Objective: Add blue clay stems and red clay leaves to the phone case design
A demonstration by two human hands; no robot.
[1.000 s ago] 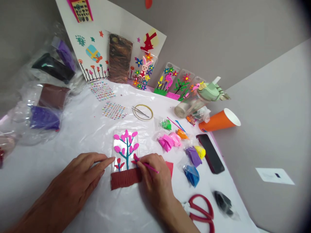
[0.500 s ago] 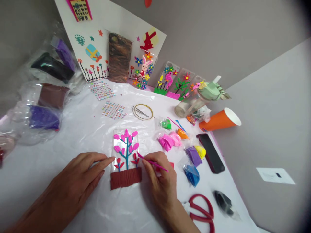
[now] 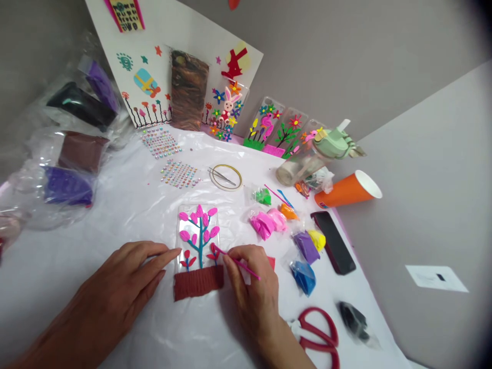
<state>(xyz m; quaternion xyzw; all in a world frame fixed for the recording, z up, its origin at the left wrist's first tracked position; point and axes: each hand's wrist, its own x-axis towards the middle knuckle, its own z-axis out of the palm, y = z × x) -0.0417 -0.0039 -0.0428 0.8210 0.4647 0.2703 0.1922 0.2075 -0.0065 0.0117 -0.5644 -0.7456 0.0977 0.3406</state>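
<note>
Two flowers (image 3: 187, 254) set on case (image 3: 206, 247); three-o'clock flower (image 3: 213, 255), judged unfinished, touched by tool (image 3: 249, 271) pinched in right fingers (image 3: 229, 264); left fingers (image 3: 168, 257) loosely spread, nine o'clock.

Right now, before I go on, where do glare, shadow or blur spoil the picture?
Head view: pale glints on the plastic bags at left and the white table covering; a soft shadow beside the right hand; the black packet at lower right looks smeared; the right corners darken; the pink-leaved tree reads clearly enough.
</note>
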